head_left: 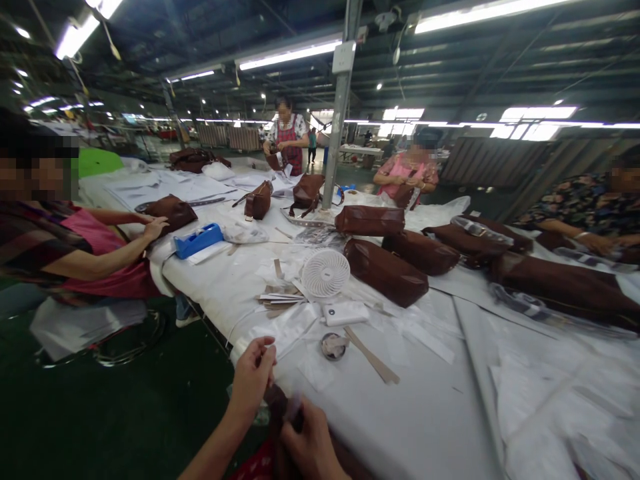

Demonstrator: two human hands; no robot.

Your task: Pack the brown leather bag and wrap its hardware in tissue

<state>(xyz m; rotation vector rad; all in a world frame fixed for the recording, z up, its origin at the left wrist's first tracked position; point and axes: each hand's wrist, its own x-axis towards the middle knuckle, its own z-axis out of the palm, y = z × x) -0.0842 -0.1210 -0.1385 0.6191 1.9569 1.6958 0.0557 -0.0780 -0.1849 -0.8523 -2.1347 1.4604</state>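
At the front edge of the table my right hand (311,437) is closed around a dark brown leather strap (274,397), part of which is blurred. A larger brown piece shows below that hand, mostly out of view. My left hand (256,373) is just above the strap's upper end, its fingers curled in and thumb near the fingertips. Whatever sits between those fingertips, if anything, is too small to tell. Beyond my hands lie a small round dish (333,347) and a flat grey-brown strip (373,357).
A white fan (325,273), a white box-like device (345,313) and stacked strips (280,298) stand ahead. Brown leather bags (386,272) line the table's right and middle. A blue tape dispenser (199,241) is at left. A metal post (340,120) rises mid-table. Several co-workers handle bags around it.
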